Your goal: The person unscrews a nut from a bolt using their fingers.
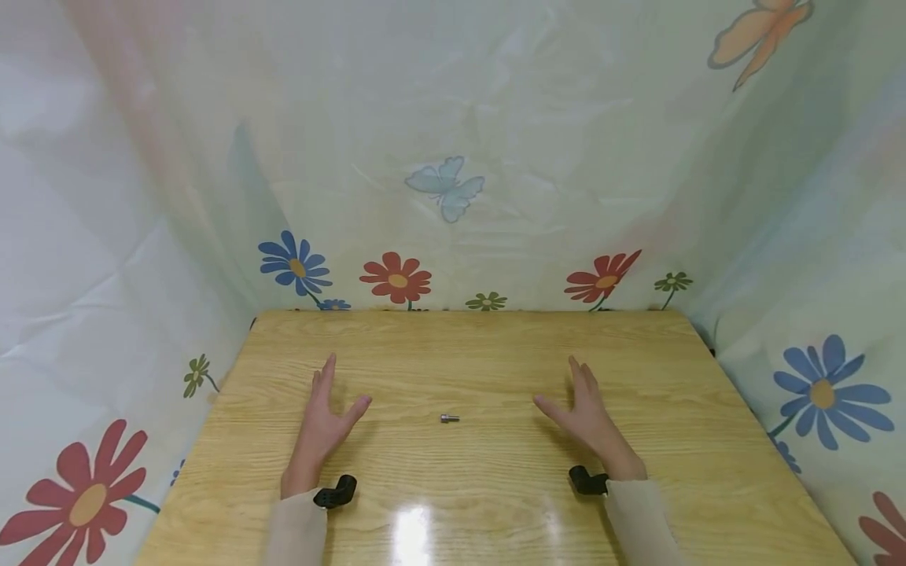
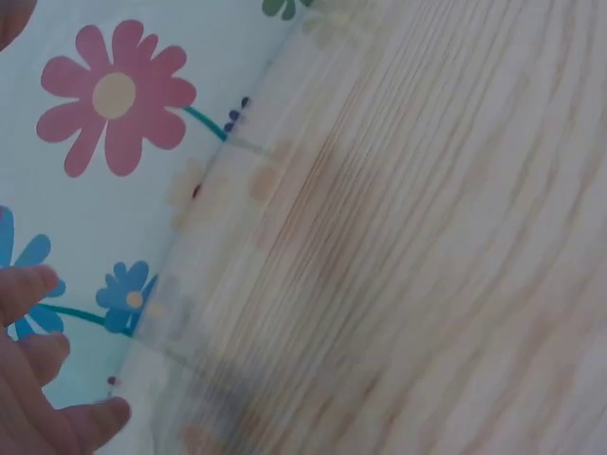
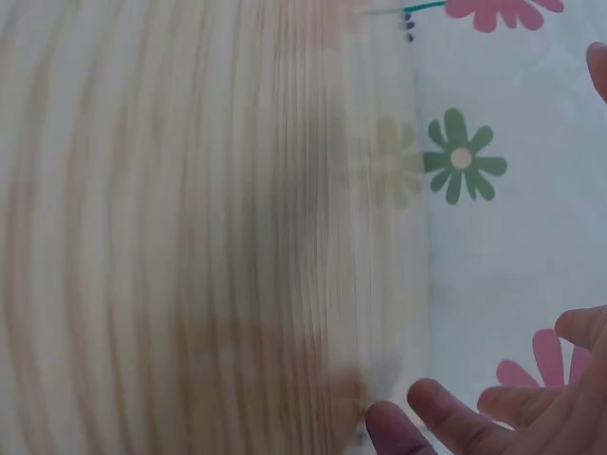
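A small metal screw with a thick cylindrical head lies on its side near the middle of the wooden table, its head toward the left. To the left of it, my left hand is held with fingers extended and thumb spread, holding nothing. On the other side my right hand has the same spread pose and is also apart from the screw. Fingers of the left hand show at the edge of the left wrist view, and those of the right hand in the right wrist view; neither wrist view shows the screw.
A pale curtain printed with flowers and butterflies hangs behind the table and along both sides. Black wrist cameras sit at the sleeve cuffs. Light glares off the tabletop near the front.
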A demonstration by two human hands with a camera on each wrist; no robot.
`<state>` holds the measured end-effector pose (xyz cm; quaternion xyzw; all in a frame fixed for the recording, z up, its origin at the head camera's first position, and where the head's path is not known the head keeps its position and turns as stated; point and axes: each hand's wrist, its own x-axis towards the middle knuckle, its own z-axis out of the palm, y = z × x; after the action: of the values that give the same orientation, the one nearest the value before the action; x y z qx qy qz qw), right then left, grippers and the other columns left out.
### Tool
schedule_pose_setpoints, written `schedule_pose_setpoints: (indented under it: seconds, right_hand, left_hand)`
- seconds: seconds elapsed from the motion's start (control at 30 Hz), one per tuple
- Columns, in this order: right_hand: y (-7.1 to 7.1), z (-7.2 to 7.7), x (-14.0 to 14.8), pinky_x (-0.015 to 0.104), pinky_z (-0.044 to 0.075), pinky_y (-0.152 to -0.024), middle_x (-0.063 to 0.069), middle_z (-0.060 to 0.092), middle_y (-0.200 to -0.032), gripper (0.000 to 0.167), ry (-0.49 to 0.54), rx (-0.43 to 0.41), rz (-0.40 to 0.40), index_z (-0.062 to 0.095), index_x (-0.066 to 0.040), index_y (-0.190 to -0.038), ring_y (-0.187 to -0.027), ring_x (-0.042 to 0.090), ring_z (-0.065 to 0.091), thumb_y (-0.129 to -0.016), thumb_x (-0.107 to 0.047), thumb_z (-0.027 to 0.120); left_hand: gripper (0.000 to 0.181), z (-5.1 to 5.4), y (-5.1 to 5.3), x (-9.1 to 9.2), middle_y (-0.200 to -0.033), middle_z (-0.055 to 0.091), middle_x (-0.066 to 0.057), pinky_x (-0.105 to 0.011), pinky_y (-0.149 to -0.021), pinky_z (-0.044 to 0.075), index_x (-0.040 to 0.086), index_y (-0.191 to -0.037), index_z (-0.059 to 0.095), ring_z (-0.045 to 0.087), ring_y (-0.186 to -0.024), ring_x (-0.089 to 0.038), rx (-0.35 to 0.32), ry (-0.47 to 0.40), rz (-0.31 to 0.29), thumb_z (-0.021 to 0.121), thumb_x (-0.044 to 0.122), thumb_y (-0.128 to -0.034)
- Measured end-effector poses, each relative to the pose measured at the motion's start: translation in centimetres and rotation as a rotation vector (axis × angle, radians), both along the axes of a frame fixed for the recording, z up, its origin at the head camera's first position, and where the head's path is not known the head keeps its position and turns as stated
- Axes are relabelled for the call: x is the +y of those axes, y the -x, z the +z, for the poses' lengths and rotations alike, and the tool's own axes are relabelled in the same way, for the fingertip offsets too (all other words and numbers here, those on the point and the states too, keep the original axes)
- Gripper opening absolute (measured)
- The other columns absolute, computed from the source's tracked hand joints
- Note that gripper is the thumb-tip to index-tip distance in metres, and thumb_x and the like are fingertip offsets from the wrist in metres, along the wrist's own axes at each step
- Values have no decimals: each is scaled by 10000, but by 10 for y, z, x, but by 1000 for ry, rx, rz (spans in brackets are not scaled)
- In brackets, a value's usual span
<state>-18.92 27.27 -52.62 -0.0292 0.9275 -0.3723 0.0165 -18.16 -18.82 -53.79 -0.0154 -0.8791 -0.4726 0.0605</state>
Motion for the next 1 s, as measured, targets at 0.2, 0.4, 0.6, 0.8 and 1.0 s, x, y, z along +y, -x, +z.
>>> schedule_pose_setpoints:
  seconds: [0.2,0.4,0.6,0.8,1.0]
  right_hand:
    - [-3,-6,-18,768,250,-1145,326,63,-1675,1095,92,31,15,-21,-89,-1657,-1516,565,141,-944,-499,701]
    - [-5,-13,-39,717,327,-1143,325,160,-1659,1060,125,67,42,64,-25,-1645,-1466,539,305,-942,-475,718]
    - [-7,-14,-57,675,412,-1095,280,273,-1630,1049,123,52,52,114,-72,-1651,-1371,478,456,-925,-509,733]
    - [-9,-15,-78,637,454,-1073,258,333,-1602,1019,123,22,85,154,-94,-1651,-1338,445,500,-923,-504,738]
    - [-12,-17,-102,616,469,-1074,227,409,-1569,932,117,13,128,239,-103,-1637,-1331,421,530,-933,-436,751]
  left_hand:
    - [938,-6,-2,17,-1703,63,-272,-793,-1136,230,257,-1660,203,87,-1545,-546,-12,-45,0,727,512,-924]
    - [894,-15,-4,36,-1679,215,-255,-752,-1152,271,207,-1640,281,171,-1548,-498,5,-68,-23,739,488,-926]
    - [816,-21,-4,56,-1596,458,-130,-705,-1170,301,187,-1598,388,243,-1552,-424,20,-100,-73,771,429,-918]
    - [726,-21,-1,73,-1455,608,-124,-651,-1131,391,131,-1536,491,456,-1424,-423,72,-101,-134,799,329,-909]
    - [634,-26,0,85,-1313,682,-91,-513,-991,524,90,-1486,547,629,-1165,-305,52,-42,-209,775,304,-934]
